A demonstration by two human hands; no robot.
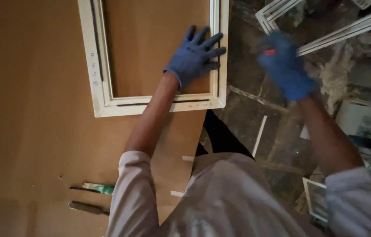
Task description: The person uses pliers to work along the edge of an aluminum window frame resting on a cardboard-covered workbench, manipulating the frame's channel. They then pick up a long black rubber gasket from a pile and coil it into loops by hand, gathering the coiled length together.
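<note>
Head view: left hand [193,55], blue glove, fingers spread flat, palm pressed on right inner edge of white frame [102,94]; grips nothing. Frame lies flat on brown board [32,131], near board's right edge. Right hand [285,66], blue glove, blurred, closed around end of white strip [347,30] plus small red item [270,52], held above littered floor [247,105]. Two tools [91,197] on board near left sleeve.

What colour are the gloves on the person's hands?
Blue, on both the left hand and the right hand; the head view shows it.
</note>
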